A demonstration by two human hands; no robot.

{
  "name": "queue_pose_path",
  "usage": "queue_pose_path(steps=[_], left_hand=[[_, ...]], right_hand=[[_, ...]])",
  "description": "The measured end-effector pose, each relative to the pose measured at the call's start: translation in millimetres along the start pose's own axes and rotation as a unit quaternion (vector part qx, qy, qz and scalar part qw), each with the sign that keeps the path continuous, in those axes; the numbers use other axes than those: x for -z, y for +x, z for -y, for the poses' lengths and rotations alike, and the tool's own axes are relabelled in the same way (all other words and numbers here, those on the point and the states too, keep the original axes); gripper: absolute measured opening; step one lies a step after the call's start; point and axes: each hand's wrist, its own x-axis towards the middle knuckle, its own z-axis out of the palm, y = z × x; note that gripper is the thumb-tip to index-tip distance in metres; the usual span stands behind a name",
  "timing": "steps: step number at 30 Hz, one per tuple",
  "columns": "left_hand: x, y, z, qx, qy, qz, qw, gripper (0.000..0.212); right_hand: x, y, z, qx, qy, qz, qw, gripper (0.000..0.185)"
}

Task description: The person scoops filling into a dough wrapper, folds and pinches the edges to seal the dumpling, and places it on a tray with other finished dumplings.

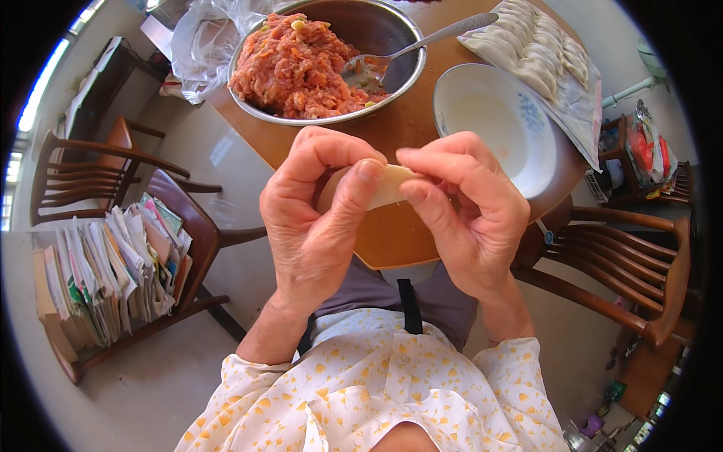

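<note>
Between my two hands is a folded dumpling (386, 189), its pale dough edge pinched at the top. My left hand (322, 209) grips one end between thumb and forefinger, while my right hand (469, 209) pinches the opposite end. Fingers cover part of the dough, and any filling inside is hidden. Just beyond my hands stands a steel bowl (404, 34) with a mound of minced meat filling (296, 68). A metal spoon (435, 38) leans on its rim, bowl end down in the filling. A white bowl (480, 113) with a blue pattern sits right of it, holding whitish contents.
Rows of finished dumplings (534, 45) lie on a plastic-covered board (587, 121) at the far right. A crumpled plastic bag (206, 45) is left of the steel bowl. Wooden chairs stand on both sides of the wooden table (395, 237); papers and books (118, 271) fill the left one.
</note>
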Motion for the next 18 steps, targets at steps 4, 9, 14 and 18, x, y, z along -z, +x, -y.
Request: queue_pose_path(steps=[4,9,14,18], left_hand=[[-1,-2,0,-0.001,0.008,0.014,1.0,0.008],[-3,1,-1,-0.015,0.028,0.026,0.999,0.008],[-8,1,-11,-0.044,0.065,0.076,0.994,0.027],[-10,-5,-17,0.054,-0.047,0.069,0.995,0.038]], right_hand=[[4,-1,1,0.062,-0.073,0.022,0.995,0.022],[4,-6,8,-0.081,0.053,0.014,0.995,0.03],[7,-8,13,-0.14,0.231,0.068,0.96,0.031],[10,-7,16,-0.114,0.211,0.03,0.97,0.028]])
